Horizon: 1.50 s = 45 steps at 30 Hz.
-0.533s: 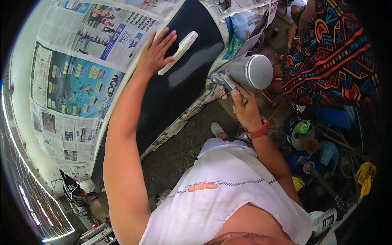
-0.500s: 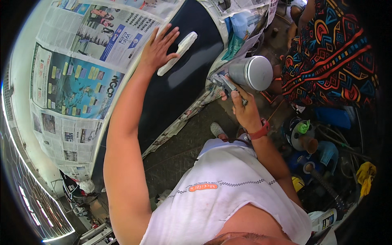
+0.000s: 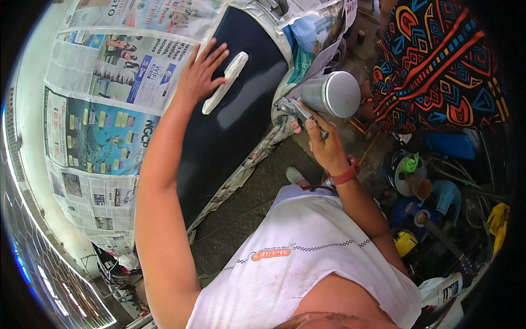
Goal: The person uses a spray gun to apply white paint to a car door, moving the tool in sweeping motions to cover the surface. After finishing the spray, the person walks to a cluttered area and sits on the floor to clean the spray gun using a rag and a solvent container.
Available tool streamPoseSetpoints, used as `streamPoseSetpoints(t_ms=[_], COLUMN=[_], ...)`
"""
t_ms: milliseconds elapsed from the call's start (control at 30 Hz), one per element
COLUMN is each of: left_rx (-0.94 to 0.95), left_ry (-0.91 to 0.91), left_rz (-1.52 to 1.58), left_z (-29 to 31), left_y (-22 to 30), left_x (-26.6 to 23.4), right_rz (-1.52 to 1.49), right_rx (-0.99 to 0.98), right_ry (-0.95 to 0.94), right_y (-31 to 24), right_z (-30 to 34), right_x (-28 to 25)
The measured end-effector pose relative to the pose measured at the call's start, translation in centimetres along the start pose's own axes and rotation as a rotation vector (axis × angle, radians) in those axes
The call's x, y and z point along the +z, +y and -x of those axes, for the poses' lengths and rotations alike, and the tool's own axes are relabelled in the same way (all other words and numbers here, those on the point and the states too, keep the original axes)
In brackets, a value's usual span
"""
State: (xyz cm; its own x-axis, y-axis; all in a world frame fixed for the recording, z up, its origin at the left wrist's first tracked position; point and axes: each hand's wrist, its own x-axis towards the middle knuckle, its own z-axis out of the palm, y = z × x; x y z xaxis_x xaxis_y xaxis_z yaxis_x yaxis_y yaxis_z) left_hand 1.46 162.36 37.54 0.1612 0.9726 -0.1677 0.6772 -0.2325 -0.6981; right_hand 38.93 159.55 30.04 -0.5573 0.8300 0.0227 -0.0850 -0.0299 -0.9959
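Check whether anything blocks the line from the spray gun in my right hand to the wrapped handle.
Nothing visible stands between the spray gun and the wrapped handle; only the paper edging and dark panel lie along that line. Your left hand is on the handle's far side.

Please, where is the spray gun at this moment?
In the head view, the spray gun is right of centre, in the right hand, beside the silver cup.
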Motion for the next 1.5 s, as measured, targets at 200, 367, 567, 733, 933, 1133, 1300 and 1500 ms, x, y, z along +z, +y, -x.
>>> streamPoseSetpoints(t_ms=[200,367,567,733,933,1133,1300,1500], left_rx=[-0.276,-0.241,-0.177,-0.249,-0.218,-0.382,-1.004,-1.113], left_ry=[-0.015,0.04,0.005,-0.092,-0.278,-1.06,-1.415,-1.112], left_rz=[-0.19,-0.103,-0.014,0.188,0.472,0.984,1.653,1.716], left_z=[-8.0,-9.6,-7.7,-3.4,8.4,26.0,40.3,44.8], left_y=[1.5,4.8,11.8,17.7,27.2,41.9,52.1,58.1], left_x=[-4.9,-0.6,0.4,2.8,5.4,3.7,0.4,2.7], right_rz=[-0.048,-0.019,0.011,0.112,0.053,0.199,0.187,0.139], right_rx=[0.023,0.014,0.046,0.014,0.127,-0.032,0.095,0.167], right_ry=[0.054,0.084,0.055,0.032,0.011,0.02,-0.065,-0.066], right_y=[1.0,1.8,1.2,3.0,6.5,11.7,14.2,14.0], right_z=[1.1,1.4,0.9,0.1,-2.2,-4.9,-6.0,-7.9], right_x=[-0.9,-1.9,-2.3,-2.7,-3.6,-3.5,-2.4,-2.2])
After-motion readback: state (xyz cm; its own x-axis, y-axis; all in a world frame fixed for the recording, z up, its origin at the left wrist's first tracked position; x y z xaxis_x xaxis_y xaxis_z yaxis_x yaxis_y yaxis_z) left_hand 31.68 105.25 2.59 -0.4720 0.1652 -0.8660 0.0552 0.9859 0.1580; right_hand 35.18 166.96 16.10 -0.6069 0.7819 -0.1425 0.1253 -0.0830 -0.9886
